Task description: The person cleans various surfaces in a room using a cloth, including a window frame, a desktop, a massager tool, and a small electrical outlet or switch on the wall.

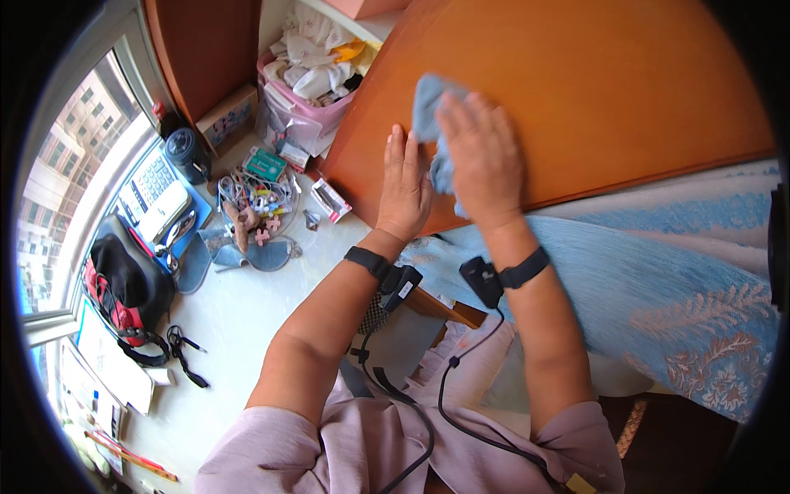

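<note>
A large orange-brown wooden panel point(592, 92) fills the upper right of the head view. My right hand point(484, 160) presses a crumpled light-blue cloth point(429, 105) against it; the fingers blur, and part of the cloth is hidden under them. Just to the left, my left hand point(404, 185) rests its extended fingers against the panel near its lower left corner, holding nothing. Each wrist wears a black strap with a small cabled device, one on the left wrist point(401, 287) and one on the right wrist point(481, 281).
Blue patterned fabric point(586, 265) spreads below the panel. On the pale countertop point(247, 333) at left lie a tangle of cables and small items point(259, 204), a calculator point(154, 179), a dark lidded cup point(185, 154) and a black-and-red bag point(126, 278). A pink bin point(308, 111) holds clothes.
</note>
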`<state>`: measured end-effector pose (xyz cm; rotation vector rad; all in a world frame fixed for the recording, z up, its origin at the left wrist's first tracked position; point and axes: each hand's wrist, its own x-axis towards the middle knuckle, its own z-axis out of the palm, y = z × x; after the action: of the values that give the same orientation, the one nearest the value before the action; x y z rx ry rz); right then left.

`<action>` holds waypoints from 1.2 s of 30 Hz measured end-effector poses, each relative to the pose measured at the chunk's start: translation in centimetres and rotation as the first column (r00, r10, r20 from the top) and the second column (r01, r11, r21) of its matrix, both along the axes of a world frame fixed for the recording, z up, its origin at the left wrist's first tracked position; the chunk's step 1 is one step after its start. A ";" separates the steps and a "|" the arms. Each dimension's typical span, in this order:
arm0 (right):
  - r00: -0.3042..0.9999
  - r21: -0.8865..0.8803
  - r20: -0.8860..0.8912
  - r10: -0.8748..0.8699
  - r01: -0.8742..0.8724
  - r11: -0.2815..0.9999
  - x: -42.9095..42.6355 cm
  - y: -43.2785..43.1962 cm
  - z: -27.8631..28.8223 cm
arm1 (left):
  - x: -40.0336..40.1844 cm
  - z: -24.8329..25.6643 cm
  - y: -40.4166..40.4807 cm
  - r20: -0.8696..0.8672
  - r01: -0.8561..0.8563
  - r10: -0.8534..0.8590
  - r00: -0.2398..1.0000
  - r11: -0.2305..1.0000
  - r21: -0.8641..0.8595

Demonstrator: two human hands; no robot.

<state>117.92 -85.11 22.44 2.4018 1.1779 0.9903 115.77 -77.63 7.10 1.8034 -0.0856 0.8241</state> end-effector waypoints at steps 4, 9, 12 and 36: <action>0.969 0.167 0.242 0.054 -0.097 0.981 2.8 3.9 3.2 | -0.7 -1.1 0.4 -0.019 0.072 -0.081 0.997 0.953 -0.294; 0.991 -0.112 -0.073 0.109 -0.117 0.987 3.4 4.7 -7.3 | -1.7 -5.8 0.7 -0.160 0.005 -0.085 0.983 0.897 -0.443; 0.975 -0.448 -0.222 -0.033 -0.072 0.891 1.7 2.7 -15.0 | -2.8 -9.1 1.3 -0.193 -0.021 -0.072 0.979 0.897 -0.442; 0.214 0.220 -0.623 0.752 0.971 -0.095 -15.5 -4.2 -21.3 | -13.7 -8.9 1.5 -0.246 0.387 -0.806 0.539 0.496 -0.778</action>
<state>102.40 -89.33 1.10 4.5239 -1.3223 -0.9142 102.06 -76.18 -1.75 1.1038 -0.0490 -0.3005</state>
